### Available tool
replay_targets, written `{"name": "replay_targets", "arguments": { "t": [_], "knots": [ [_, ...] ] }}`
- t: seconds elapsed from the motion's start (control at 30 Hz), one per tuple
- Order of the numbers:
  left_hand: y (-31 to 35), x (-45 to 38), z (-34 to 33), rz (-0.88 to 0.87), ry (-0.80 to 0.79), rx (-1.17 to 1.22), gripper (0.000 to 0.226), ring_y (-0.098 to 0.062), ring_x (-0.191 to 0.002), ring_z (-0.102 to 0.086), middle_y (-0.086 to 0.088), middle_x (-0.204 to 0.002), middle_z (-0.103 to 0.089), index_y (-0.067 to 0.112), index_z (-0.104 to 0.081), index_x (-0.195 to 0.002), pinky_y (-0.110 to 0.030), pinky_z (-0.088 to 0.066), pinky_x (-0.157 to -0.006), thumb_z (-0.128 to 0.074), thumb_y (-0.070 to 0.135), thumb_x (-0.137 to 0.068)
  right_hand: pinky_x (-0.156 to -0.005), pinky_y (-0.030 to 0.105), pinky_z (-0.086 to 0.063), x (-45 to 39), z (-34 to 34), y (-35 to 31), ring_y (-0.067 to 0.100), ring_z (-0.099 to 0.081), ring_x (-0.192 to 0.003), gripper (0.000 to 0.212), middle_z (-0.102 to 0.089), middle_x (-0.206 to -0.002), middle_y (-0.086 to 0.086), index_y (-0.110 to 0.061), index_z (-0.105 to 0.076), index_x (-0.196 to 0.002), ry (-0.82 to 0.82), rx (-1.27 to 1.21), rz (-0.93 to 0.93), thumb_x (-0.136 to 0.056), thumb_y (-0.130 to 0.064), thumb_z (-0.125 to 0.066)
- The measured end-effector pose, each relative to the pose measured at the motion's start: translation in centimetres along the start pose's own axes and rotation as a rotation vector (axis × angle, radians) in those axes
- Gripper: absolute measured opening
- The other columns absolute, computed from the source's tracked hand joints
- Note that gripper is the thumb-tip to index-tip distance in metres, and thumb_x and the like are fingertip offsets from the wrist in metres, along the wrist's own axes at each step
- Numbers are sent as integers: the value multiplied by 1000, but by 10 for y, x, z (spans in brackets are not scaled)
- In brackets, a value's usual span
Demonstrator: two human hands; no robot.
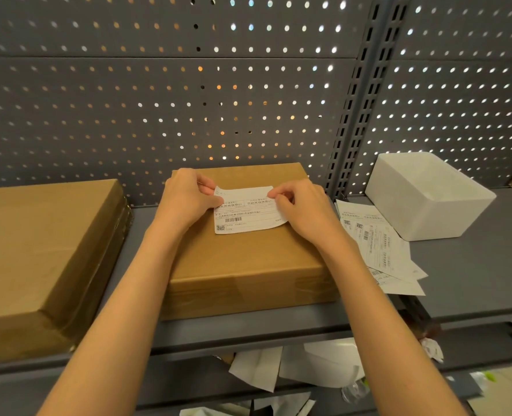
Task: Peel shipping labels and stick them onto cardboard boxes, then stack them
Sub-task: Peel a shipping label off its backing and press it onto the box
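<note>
A: Nearest the camera, two bare forearms are reaching up from six o'clock toward the centre. What are they working on?

B: A shipping label (247,210), which is lying on top of the middle cardboard box (242,259). The left hand (188,199) is pinching the label's edge at nine o'clock, and the right hand (304,210) is pinching its corner at about one o'clock.

A: Why both ends?

B: I'd say they are keeping the sheet taut, so it is either coming off its backing or going down flat; I cannot tell which.

A: And the other supplies?

B: More labels (377,244) are fanning out at three o'clock, within the right hand's reach, beside a white foam box (428,196). A second cardboard box (44,253) is sitting at nine o'clock, probably where the stack is growing. Discarded backing papers (278,367) are piling up at six o'clock, below the shelf (473,280).
</note>
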State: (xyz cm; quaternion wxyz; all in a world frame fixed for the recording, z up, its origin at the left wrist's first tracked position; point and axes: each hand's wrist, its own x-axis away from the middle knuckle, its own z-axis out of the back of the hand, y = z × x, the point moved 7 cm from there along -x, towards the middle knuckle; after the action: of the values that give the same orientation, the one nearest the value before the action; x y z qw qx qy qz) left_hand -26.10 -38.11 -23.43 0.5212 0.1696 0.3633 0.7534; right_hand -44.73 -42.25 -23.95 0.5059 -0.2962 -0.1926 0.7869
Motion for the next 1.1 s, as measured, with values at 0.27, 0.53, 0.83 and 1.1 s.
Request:
{"name": "replay_targets", "arguments": {
  "t": [0.27, 0.53, 0.83, 1.1],
  "knots": [
    [-2, 6, 16, 27, 81, -329, 61, -33, -113, -46, -14, -114, -54, 4, -52, -107, -39, -37, -87, -77, 45, -69, -73, 24, -27, 1, 2, 1, 1, -39, -61, 31, -48, -69, -21, -17, -68, -111, -23, -23, 2, -97, -12, -41],
    [37, 25, -16, -430, -4, -362, 29, -34, -104, -51, -16, -111, -60, 3, -60, -109, -45, -40, -88, -36, 15, -99, -97, 19, -25, 4, -7, -37, 18, -40, -130, 38, -48, -140, 4, -9, -49, -134, -114, 15, 204, -101, -17, -31],
    [25, 32, -48, -365, -268, -400, 45, -18, -143, -20, -4, -155, -24, 12, -27, -147, -28, -14, -115, -25, 21, -103, -110, 24, -9, 13, -36, -40, 19, -21, -141, 44, -28, -153, 8, -7, -32, -144, -326, 289, 241, -103, -20, -20],
    [5, 25, -30, -255, -221, -453, 41, -27, -137, -33, -6, -152, -31, 10, -40, -138, -41, -28, -110, -26, 23, -102, -115, 30, -9, 11, -18, -11, 17, -19, -142, 47, -26, -154, 4, -9, -30, -145, -277, 348, 105, -103, -23, -15]
  ]
}}
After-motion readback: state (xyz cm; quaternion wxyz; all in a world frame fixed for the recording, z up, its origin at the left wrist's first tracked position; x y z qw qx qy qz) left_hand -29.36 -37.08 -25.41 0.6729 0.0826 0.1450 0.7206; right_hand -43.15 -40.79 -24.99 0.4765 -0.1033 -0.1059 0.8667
